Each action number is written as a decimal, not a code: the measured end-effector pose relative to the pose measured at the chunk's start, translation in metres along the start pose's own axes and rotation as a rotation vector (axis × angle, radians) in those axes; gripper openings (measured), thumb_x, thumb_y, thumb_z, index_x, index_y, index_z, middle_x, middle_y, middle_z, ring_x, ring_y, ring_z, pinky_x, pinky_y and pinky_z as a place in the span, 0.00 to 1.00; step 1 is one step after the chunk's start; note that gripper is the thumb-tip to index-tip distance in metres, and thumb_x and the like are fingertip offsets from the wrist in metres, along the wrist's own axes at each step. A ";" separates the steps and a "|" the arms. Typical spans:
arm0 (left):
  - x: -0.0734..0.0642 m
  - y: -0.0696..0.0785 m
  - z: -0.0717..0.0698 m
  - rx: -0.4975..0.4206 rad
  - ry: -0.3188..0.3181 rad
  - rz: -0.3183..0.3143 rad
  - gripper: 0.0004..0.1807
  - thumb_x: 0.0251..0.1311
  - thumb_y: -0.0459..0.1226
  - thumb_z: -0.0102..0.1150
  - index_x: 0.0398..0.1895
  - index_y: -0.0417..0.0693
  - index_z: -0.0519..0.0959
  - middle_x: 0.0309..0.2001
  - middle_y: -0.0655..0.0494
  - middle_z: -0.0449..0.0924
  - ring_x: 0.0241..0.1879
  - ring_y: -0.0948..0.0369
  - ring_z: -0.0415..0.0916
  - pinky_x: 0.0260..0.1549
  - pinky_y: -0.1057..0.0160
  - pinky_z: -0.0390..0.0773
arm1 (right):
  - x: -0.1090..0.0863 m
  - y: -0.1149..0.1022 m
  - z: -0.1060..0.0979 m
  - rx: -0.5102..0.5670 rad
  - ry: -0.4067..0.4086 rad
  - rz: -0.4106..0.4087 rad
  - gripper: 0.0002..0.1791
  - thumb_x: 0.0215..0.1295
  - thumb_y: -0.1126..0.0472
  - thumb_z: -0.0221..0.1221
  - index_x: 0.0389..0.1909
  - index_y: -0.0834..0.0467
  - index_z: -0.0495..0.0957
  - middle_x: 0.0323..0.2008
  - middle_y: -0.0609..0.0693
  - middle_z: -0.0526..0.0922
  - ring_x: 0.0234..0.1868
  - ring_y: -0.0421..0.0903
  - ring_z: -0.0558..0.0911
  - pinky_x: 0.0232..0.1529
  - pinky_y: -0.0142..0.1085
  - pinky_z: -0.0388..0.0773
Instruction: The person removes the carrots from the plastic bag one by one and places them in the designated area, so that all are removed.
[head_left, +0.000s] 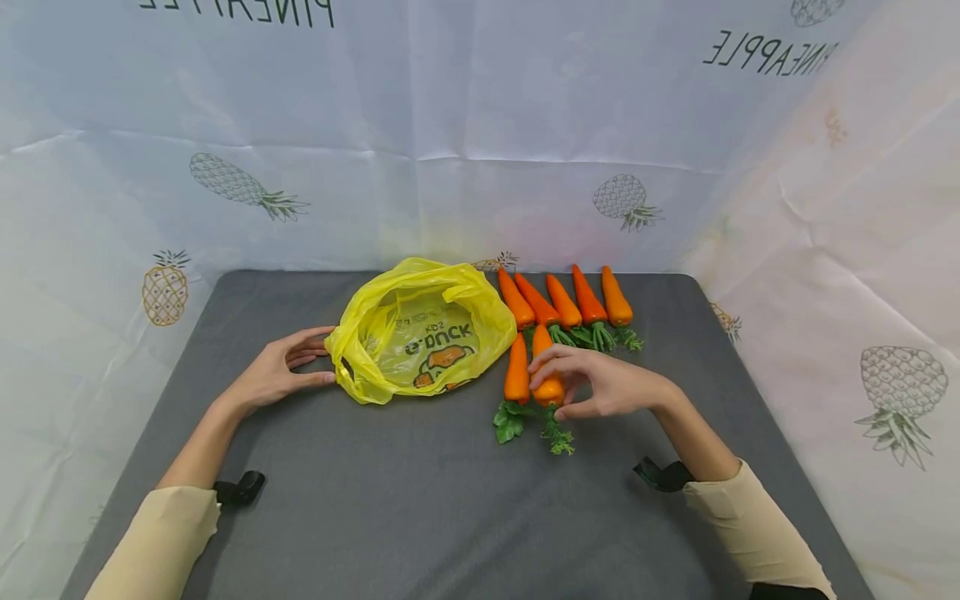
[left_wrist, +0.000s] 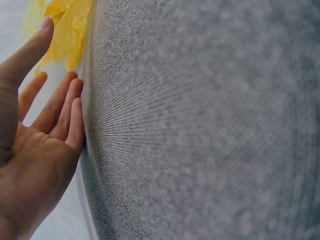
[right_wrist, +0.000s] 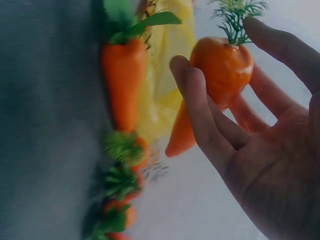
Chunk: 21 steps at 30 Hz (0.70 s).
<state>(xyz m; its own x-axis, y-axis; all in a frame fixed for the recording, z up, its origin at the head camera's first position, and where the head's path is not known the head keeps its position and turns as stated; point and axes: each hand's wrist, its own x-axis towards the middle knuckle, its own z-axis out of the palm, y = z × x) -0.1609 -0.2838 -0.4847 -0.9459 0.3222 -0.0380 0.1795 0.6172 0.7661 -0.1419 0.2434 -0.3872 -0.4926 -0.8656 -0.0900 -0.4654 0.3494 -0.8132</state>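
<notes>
My right hand (head_left: 611, 383) holds an orange carrot (right_wrist: 222, 70) with feathery green leaves, its fingers curled about the thick end and the thumb near the leaves. In the right wrist view the carrot's tip points down and left. Just left of it lies another carrot (head_left: 516, 371) with broad leaves. A yellow plastic bag (head_left: 352, 325) sits with its wide mouth facing up, printed lettering showing inside. At the bag's left edge is my left hand (head_left: 281, 371), fingers and thumb loosely extended. Whether its fingertips touch the plastic I cannot tell.
Several more carrots (head_left: 588, 300) lie in a row along the table's back edge, right of the bag. Grey cloth covers the table (head_left: 405, 500). A pale curtain (head_left: 487, 100) with pineapple prints hangs behind it and on both sides.
</notes>
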 end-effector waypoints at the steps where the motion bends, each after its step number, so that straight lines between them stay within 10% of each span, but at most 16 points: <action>1: 0.000 0.000 0.000 0.005 -0.002 -0.002 0.43 0.54 0.51 0.69 0.73 0.67 0.59 0.63 0.48 0.73 0.62 0.49 0.72 0.64 0.44 0.71 | -0.002 0.003 0.001 0.009 -0.010 0.007 0.22 0.62 0.58 0.65 0.57 0.50 0.75 0.64 0.58 0.67 0.48 0.42 0.79 0.44 0.38 0.85; 21: 0.003 0.000 0.001 -0.002 -0.005 -0.004 0.43 0.55 0.47 0.69 0.73 0.60 0.59 0.64 0.45 0.72 0.63 0.47 0.70 0.64 0.42 0.69 | -0.011 0.051 0.017 -0.081 -0.027 0.128 0.19 0.61 0.58 0.65 0.54 0.51 0.79 0.66 0.51 0.68 0.51 0.41 0.77 0.45 0.37 0.85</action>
<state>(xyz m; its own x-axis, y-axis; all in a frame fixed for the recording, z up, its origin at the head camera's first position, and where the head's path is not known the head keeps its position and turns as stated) -0.1636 -0.2821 -0.4857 -0.9452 0.3235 -0.0444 0.1752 0.6173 0.7670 -0.1472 0.2647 -0.4372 -0.5320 -0.8212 -0.2065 -0.4582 0.4843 -0.7453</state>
